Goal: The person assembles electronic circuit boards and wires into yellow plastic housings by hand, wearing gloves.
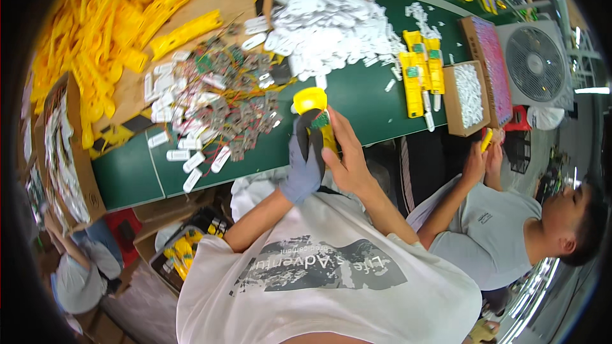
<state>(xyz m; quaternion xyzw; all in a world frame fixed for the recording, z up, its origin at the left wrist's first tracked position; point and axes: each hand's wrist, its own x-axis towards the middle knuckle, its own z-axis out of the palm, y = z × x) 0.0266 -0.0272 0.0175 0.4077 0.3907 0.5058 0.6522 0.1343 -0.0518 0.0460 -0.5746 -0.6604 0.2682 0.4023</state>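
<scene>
My left hand [303, 164], in a grey glove with dark fingers, grips a yellow plastic shell [310, 99] with a wide rounded end pointing away from me. A small green circuit board [319, 120] sits in the shell just below that end. From the other side, my bare right hand [348, 158] closes on the same shell, its thumb and fingers along the lower part. Left of my hands lies a tangled heap of wired grey modules [245, 124] with white oblong pieces [194, 162] along its edge.
A large pile of white plastic parts [325, 22] spills from a carton beyond my hands. Yellow shells [95, 32] fill the far left. More yellow shells with boards [414, 83] and a carton of white parts [468, 95] stand right. A co-worker [491, 229] sits at the right.
</scene>
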